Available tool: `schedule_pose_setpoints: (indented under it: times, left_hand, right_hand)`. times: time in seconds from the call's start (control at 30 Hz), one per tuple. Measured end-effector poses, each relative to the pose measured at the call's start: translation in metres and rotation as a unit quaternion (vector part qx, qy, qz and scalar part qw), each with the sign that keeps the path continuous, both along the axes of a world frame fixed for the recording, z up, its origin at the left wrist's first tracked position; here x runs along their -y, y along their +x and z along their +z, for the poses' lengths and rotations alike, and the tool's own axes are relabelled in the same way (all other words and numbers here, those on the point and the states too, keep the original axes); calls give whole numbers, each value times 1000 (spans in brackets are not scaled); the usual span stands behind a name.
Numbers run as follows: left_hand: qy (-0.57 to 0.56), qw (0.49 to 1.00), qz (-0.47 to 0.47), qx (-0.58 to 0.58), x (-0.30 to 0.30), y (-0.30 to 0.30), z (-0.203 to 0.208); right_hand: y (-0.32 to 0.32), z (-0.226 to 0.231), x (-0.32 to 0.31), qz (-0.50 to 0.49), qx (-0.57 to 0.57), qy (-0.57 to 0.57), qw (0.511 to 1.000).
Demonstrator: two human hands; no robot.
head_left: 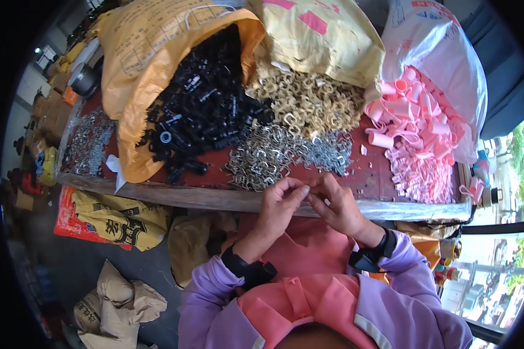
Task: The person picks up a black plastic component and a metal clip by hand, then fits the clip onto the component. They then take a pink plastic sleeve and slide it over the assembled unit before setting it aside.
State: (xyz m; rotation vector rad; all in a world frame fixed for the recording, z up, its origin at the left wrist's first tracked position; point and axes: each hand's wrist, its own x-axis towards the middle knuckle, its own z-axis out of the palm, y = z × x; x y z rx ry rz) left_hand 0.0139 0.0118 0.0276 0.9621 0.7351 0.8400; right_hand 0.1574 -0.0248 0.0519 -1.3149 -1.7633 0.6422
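Note:
My left hand (279, 206) and my right hand (336, 206) meet over the front edge of the table, fingertips pinched close together. Whatever lies between the fingers is too small to make out. Just beyond them is a pile of bent shiny metal pieces (259, 154), with a heap of smaller grey metal bits (330, 152) to its right. Farther back, tan ring-shaped plastic parts (308, 102) spill from a yellow sack (326, 43). To the left, black plastic parts (206, 110) pour out of an orange sack (142, 64).
At the right, pink plastic tubes with loops (410, 107) come out of a white sack (442, 52), with small pink pieces (422, 174) in front. More small metal parts (90, 142) lie at the table's left end. Brown paper sacks (119, 305) rest on the floor.

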Motion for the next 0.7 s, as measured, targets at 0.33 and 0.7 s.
schedule_pose_setpoints:
  times: [0.33, 0.7]
  left_hand:
    - [49, 999, 15, 13, 3, 7, 2]
    - [-25, 997, 33, 59, 2, 11, -15]
  right_hand:
    - [16, -2, 1, 94, -370, -333, 862]
    - [8, -11, 2, 65, -378, -275, 882]
